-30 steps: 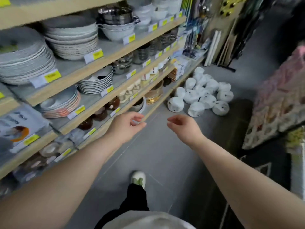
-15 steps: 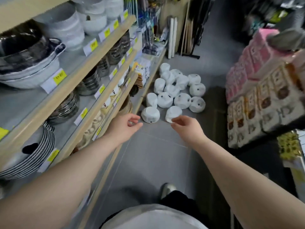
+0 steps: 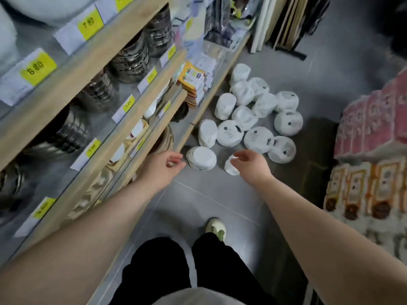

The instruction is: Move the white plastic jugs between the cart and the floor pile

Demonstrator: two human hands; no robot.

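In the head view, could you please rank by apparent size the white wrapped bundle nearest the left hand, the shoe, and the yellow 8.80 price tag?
1. White wrapped bundle.
2. and 3. Yellow 8.80 price tag and shoe look alike; the tag is nearer the camera, so unranked.

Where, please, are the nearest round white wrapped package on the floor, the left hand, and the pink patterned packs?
Nearest round white wrapped package (image 3: 201, 158), head view, on its flat top face.
Left hand (image 3: 161, 167), head view, on the back of the hand.
Pink patterned packs (image 3: 372, 126), head view, on a front face.
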